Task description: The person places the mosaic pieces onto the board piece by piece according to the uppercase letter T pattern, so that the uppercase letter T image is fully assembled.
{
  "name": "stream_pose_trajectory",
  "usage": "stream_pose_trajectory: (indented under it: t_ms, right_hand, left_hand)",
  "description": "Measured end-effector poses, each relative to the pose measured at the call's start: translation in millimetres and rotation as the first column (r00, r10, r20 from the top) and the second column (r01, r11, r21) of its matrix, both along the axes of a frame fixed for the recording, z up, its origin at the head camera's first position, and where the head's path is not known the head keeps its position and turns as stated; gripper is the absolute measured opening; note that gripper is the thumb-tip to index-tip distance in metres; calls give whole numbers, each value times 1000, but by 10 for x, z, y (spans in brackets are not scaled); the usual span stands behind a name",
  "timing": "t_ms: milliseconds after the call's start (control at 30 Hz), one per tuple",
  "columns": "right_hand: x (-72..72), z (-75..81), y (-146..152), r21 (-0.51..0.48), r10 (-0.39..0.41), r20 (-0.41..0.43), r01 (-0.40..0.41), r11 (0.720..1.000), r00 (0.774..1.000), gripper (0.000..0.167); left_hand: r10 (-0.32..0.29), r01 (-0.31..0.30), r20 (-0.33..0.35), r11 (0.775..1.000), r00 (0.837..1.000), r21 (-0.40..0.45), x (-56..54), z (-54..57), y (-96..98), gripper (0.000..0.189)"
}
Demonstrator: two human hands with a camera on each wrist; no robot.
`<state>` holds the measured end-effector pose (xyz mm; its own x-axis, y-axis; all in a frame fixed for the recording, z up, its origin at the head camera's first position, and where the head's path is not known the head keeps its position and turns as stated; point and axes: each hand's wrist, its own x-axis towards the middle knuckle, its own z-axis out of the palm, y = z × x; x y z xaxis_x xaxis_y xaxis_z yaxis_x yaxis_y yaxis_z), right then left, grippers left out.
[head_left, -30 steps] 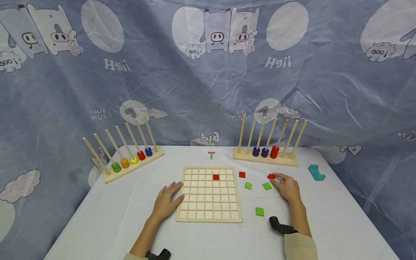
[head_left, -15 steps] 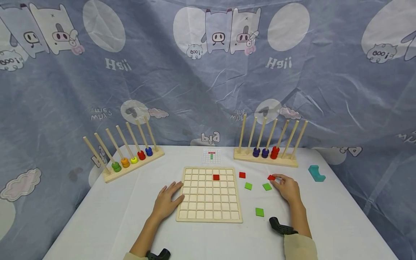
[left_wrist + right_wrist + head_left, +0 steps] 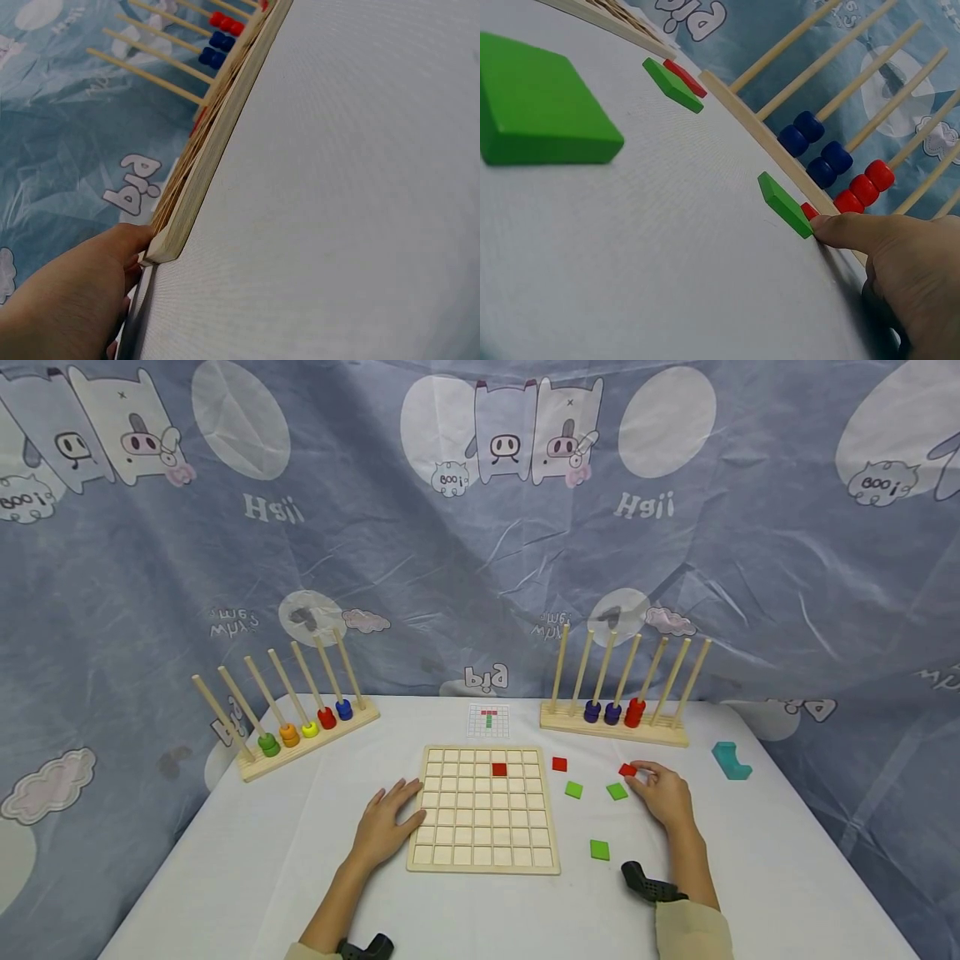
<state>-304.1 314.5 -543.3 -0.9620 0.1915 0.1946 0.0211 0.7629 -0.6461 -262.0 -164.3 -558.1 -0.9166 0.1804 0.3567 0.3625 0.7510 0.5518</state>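
My left hand [image 3: 386, 832] rests against the left edge of a wooden grid board [image 3: 484, 867], fingers spread and thumb on the rim; in the left wrist view the thumb lies at the board's corner. One red tile [image 3: 499, 769] sits in a cell of the upper part of the grid. At the right, my right hand [image 3: 664, 793] pinches another red tile [image 3: 627, 770] between thumb and fingers, low over the table. In the right wrist view that tile is mostly hidden behind the thumb and a green tile [image 3: 784, 206].
Right of the board lie a red tile [image 3: 559, 764] and several green tiles [image 3: 599, 850]. A printed pattern card [image 3: 488, 721] lies behind the board. Peg racks with coloured beads stand at back left [image 3: 307, 742] and back right [image 3: 611, 727]. A teal curved block [image 3: 729, 761] lies far right.
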Motion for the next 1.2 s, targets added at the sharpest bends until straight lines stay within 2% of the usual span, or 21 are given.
stream_pose_trajectory:
  t_ms: [567,867,1067,1200]
  right_hand:
    - [-12,13,4,12,-4,1,4,1000,1000,37]
    - [-1,23,-25,0,2,-39,-2,1000,999,36]
    - [-16,80,-135,-40,36,-81,-40,998,996,35]
    - [-64,120,-309,-36,78,-99,-82,996,992,34]
  left_hand:
    - [3,-3,-20,1000,1000,3,-1,13,8,51]
    - [0,0,-9,1000,1000,2,1,16,-1,51]
    - [-7,7,-8,1000,1000,5,1,10,-8,51]
    - [-9,9,-20,1000,1000,5,-5,2,-13,51]
